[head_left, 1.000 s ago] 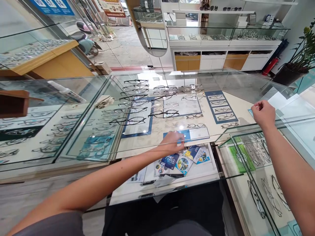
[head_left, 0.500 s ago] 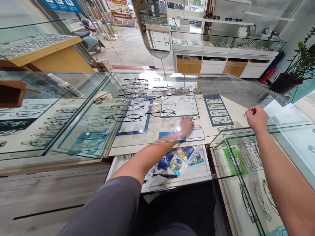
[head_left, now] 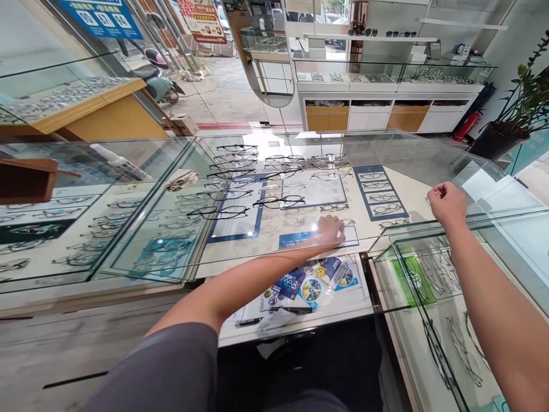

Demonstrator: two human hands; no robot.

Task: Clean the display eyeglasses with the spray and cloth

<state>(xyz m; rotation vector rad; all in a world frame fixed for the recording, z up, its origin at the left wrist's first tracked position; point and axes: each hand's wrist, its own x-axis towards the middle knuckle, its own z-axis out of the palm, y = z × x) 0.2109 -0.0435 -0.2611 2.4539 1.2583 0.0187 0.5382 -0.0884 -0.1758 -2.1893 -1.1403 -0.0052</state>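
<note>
My left hand [head_left: 329,230] reaches into the glass display case, its fingers curled at a thin-framed pair of eyeglasses [head_left: 349,222] near the front edge. Part of that pair is hidden behind the fingers. Just beyond it lies a brown-framed pair [head_left: 334,207]. A blue card [head_left: 294,240] is beside my left wrist. My right hand [head_left: 448,203] is closed at the right side of the case, by the glass; what is between its fingers is hidden. Several dark-framed eyeglasses [head_left: 278,201] stand in rows left of centre.
Below my left forearm is an open drawer [head_left: 253,337] with packets [head_left: 288,284] and a pen [head_left: 294,309]. A blue-bordered tray [head_left: 381,193] holds several eyeglasses. Glass edges border the case. A folded cloth [head_left: 182,179] lies left; a potted plant [head_left: 510,123] stands right.
My left hand has come slightly nearer to me, uncovering the brown-framed pair. My right hand stays in place. The view has shifted a little, showing more of the drawer.
</note>
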